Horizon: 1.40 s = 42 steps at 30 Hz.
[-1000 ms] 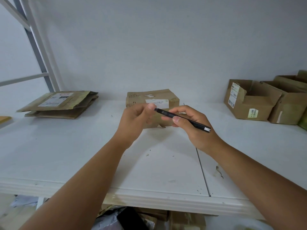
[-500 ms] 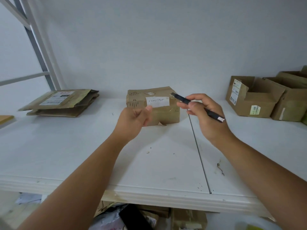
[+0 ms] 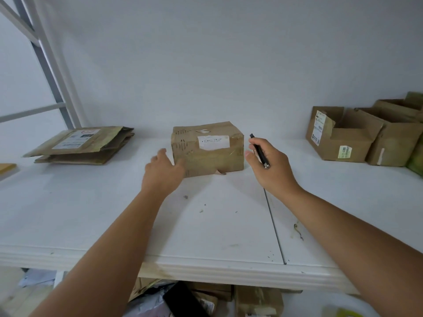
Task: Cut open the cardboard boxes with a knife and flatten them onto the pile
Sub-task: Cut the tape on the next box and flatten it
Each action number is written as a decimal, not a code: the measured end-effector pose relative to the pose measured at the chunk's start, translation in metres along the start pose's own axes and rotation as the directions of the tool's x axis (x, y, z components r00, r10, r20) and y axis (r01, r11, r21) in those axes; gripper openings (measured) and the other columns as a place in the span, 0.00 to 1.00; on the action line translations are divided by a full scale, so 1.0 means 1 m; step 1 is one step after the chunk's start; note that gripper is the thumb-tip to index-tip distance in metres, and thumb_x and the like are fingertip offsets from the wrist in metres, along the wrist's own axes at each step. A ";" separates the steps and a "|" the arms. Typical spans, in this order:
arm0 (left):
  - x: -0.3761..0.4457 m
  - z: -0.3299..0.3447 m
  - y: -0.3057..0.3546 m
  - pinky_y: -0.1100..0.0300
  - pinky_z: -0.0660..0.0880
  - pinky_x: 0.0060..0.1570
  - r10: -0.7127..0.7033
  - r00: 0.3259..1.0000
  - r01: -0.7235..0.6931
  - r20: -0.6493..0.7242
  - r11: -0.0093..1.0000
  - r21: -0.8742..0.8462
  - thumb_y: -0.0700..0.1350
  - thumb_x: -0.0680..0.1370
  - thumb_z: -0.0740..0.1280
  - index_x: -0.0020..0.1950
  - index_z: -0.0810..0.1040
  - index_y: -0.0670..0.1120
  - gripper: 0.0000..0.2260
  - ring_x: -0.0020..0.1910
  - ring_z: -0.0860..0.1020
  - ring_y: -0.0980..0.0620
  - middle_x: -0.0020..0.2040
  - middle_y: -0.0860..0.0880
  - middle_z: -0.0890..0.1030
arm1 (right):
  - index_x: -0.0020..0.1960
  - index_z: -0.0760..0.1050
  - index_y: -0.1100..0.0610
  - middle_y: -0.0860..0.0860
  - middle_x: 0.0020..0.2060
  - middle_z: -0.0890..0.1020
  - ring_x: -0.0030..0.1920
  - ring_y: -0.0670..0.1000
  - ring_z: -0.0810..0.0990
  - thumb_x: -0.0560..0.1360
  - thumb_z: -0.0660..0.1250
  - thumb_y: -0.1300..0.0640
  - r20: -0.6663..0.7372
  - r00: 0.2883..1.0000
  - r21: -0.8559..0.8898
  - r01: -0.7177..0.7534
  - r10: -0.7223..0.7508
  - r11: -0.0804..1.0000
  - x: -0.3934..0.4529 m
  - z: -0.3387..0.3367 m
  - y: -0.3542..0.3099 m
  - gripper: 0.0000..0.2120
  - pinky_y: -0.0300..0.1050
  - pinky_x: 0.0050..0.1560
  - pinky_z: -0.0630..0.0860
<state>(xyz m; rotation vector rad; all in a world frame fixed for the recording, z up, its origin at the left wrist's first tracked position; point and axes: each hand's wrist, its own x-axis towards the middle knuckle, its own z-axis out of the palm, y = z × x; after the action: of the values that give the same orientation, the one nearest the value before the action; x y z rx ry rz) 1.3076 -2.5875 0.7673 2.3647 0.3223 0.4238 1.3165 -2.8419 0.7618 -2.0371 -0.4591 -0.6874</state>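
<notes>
White shelf (image 3: 91, 213) | flattened pile (image 3: 82, 145) left | open boxes (image 3: 366, 136) right

I'm at a white table (image 3: 96, 216) set against a plain pale wall (image 3: 206, 53). A dark seam (image 3: 273, 225) runs front to back across the tabletop on my right, with small specks of debris (image 3: 185, 197) scattered near its middle. A grey metal frame (image 3: 49, 72) slants up at the far left. At the left edge lies the corner of a yellowish flat object (image 3: 6, 167). Under the table's front edge I see crumpled plastic bags (image 3: 148, 303).
</notes>
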 end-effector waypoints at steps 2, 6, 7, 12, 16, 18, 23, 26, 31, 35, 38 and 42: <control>0.001 0.004 0.000 0.47 0.72 0.63 -0.013 0.993 0.017 0.114 0.999 -0.033 0.57 0.79 0.58 0.78 0.60 0.48 0.29 0.67 0.72 0.42 0.72 0.44 0.71 | 0.71 0.68 0.54 0.43 0.57 0.78 0.55 0.48 0.78 0.80 0.65 0.53 0.049 0.998 -0.045 -0.038 0.040 0.998 0.005 0.007 0.003 0.21 0.37 0.55 0.71; 0.000 0.009 0.001 0.59 0.72 0.43 0.037 0.983 -0.007 0.181 0.987 -0.163 0.53 0.77 0.61 0.74 0.64 0.50 0.26 0.49 0.76 0.54 0.60 0.52 0.77 | 0.76 0.57 0.48 0.30 0.60 0.70 0.59 0.39 0.72 0.78 0.67 0.53 0.199 0.972 0.044 -0.139 0.128 0.989 0.009 0.019 0.005 0.30 0.24 0.52 0.65; 0.000 0.009 0.001 0.60 0.73 0.42 0.066 0.983 -0.032 0.174 0.981 -0.192 0.52 0.75 0.63 0.73 0.64 0.50 0.27 0.49 0.76 0.56 0.58 0.53 0.76 | 0.77 0.56 0.46 0.25 0.58 0.69 0.58 0.36 0.73 0.78 0.67 0.53 0.207 0.969 0.080 -0.155 0.136 0.985 0.010 0.018 0.006 0.32 0.24 0.51 0.66; -0.003 0.008 0.004 0.55 0.73 0.61 0.266 0.964 -0.245 0.008 0.898 -0.366 0.53 0.69 0.73 0.76 0.58 0.62 0.39 0.60 0.73 0.58 0.62 0.55 0.64 | 0.74 0.58 0.41 0.27 0.63 0.69 0.58 0.31 0.74 0.76 0.68 0.55 0.049 0.992 0.245 -0.123 0.114 0.962 0.015 0.001 -0.001 0.32 0.27 0.53 0.70; -0.009 0.008 0.006 0.55 0.64 0.69 0.415 0.908 -0.412 -0.053 0.865 -0.286 0.55 0.68 0.79 0.78 0.52 0.64 0.47 0.67 0.66 0.54 0.62 0.53 0.62 | 0.73 0.61 0.42 0.35 0.65 0.70 0.66 0.39 0.70 0.76 0.69 0.55 -0.087 0.995 0.281 -0.020 0.046 0.960 0.012 -0.010 -0.009 0.30 0.37 0.63 0.70; -0.011 0.007 0.008 0.53 0.65 0.71 0.450 0.887 -0.460 -0.100 0.851 -0.253 0.57 0.66 0.79 0.77 0.58 0.59 0.45 0.69 0.64 0.55 0.64 0.54 0.63 | 0.71 0.63 0.41 0.35 0.63 0.72 0.65 0.38 0.70 0.75 0.69 0.52 -0.142 0.989 0.274 0.000 0.040 0.962 0.009 -0.014 -0.012 0.28 0.36 0.61 0.70; -0.017 0.002 0.012 0.79 0.61 0.60 0.554 0.825 -0.553 -0.110 0.752 -0.360 0.62 0.62 0.79 0.72 0.56 0.52 0.47 0.70 0.61 0.70 0.70 0.57 0.62 | 0.67 0.66 0.39 0.35 0.62 0.73 0.64 0.37 0.72 0.76 0.68 0.48 -0.194 0.981 0.256 0.023 0.028 0.966 0.002 -0.021 -0.015 0.22 0.33 0.62 0.69; -0.018 0.003 0.012 0.77 0.63 0.61 0.602 0.791 -0.589 -0.110 0.702 -0.400 0.62 0.62 0.79 0.66 0.57 0.57 0.42 0.73 0.62 0.67 0.73 0.62 0.62 | 0.70 0.68 0.45 0.39 0.64 0.74 0.65 0.38 0.72 0.78 0.68 0.50 -0.178 0.984 0.221 0.032 0.008 0.975 0.000 -0.025 -0.015 0.21 0.36 0.66 0.69; -0.020 0.003 0.014 0.76 0.62 0.64 0.591 0.794 -0.595 -0.142 0.707 -0.382 0.65 0.59 0.80 0.76 0.49 0.63 0.55 0.73 0.62 0.62 0.73 0.61 0.62 | 0.66 0.74 0.56 0.47 0.59 0.79 0.62 0.50 0.75 0.80 0.64 0.49 -0.304 0.938 -0.012 0.170 -0.165 0.985 0.000 -0.032 -0.026 0.18 0.48 0.63 0.72; -0.021 0.005 0.015 0.78 0.61 0.64 0.641 0.753 -0.654 -0.150 0.704 -0.277 0.65 0.61 0.77 0.80 0.42 0.59 0.59 0.72 0.63 0.63 0.70 0.61 0.58 | 0.58 0.78 0.61 0.51 0.42 0.81 0.44 0.53 0.79 0.82 0.60 0.56 -0.303 0.834 -0.154 0.434 -0.461 0.888 -0.005 -0.033 -0.041 0.12 0.54 0.48 0.75; -0.021 0.008 0.016 0.75 0.62 0.65 0.661 0.736 -0.674 -0.144 0.696 -0.247 0.66 0.61 0.77 0.79 0.41 0.61 0.58 0.72 0.64 0.59 0.68 0.61 0.58 | 0.57 0.79 0.62 0.49 0.40 0.81 0.43 0.49 0.77 0.82 0.60 0.55 -0.176 0.802 -0.244 0.527 -0.571 0.814 -0.012 -0.025 -0.051 0.13 0.55 0.51 0.74; -0.020 0.011 0.015 0.73 0.63 0.65 0.668 0.731 -0.679 -0.141 0.691 -0.247 0.65 0.61 0.76 0.77 0.38 0.64 0.58 0.73 0.64 0.57 0.68 0.63 0.57 | 0.70 0.72 0.61 0.52 0.54 0.80 0.54 0.50 0.75 0.77 0.64 0.68 0.110 0.833 -0.208 0.553 -0.542 0.807 -0.016 -0.018 -0.052 0.22 0.47 0.57 0.73</control>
<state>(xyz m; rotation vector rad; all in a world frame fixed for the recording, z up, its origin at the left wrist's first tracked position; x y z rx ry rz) 1.2947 -2.6121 0.7662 2.1143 -0.6007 0.8011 1.2697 -2.8311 0.7936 -2.1500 -1.0682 -1.0843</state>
